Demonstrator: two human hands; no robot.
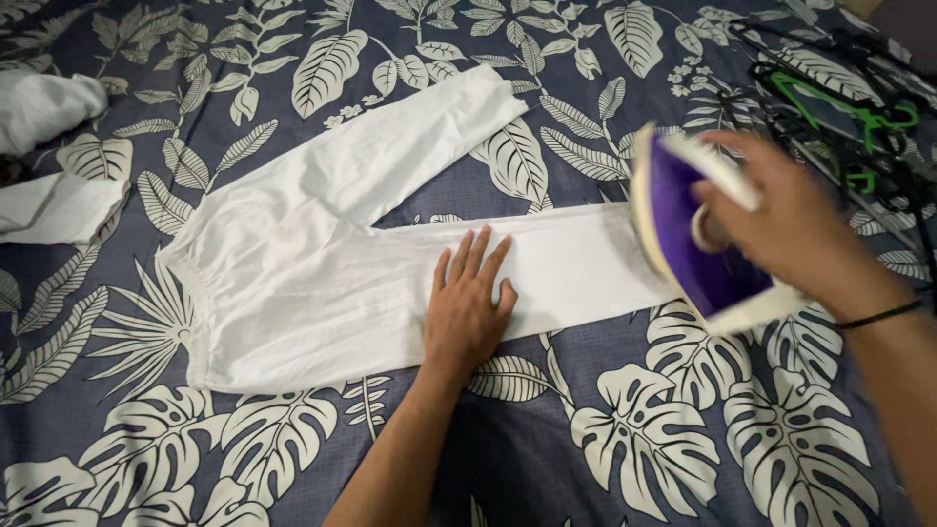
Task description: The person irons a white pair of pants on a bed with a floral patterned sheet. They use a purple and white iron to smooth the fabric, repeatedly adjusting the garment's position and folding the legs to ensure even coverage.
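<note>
White trousers lie spread on a dark blue bedsheet with a pale leaf print. One leg runs up toward the top, the other stretches right. My left hand presses flat, fingers apart, on the right-running leg. My right hand grips the handle of a purple and white clothes iron, which is tilted up on its side over the hem end of that leg.
White folded cloth pieces lie at the left edge. A pile of black and green clothes hangers sits at the top right. A black band circles my right wrist.
</note>
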